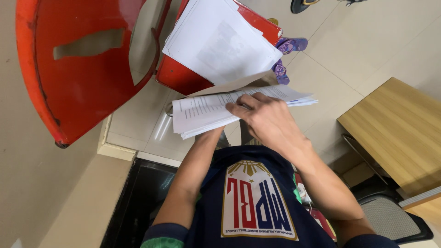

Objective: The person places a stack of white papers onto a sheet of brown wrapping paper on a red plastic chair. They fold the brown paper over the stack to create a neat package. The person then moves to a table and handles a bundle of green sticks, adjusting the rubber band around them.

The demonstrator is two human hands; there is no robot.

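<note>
Nearest to us, at the bottom centre of the frame, is our own dark jersey [257,202] with a printed emblem, and both forearms rise from it toward the middle of the picture.

Our right hand [264,117] lies on top of a stack of printed sheets [206,112], fingers curled and pressed down on the top page as if thumbing through its right-hand part. Our left hand is hidden under the stack; only the forearm shows, so we cannot tell whether it is spread or closed, though it seems to carry the paper from below. One sheet [239,83] is lifted and folded back off the top, so we judge the leafing to be under way, with most of the stack not yet turned.

Just beyond, at upper centre, a second pile of white sheets [220,39] rests on a red folder [183,76], which may be pages already set aside; we cannot be sure.

At upper left a red plastic chair [50,78] fills much of the view, close beside the folder. A wooden table [395,128] stands at the right, an office chair [390,216] at lower right, and purple slippers [287,55] lie on the tiled floor [349,50] past the papers. Nothing stands between our hands and the sheets.
</note>
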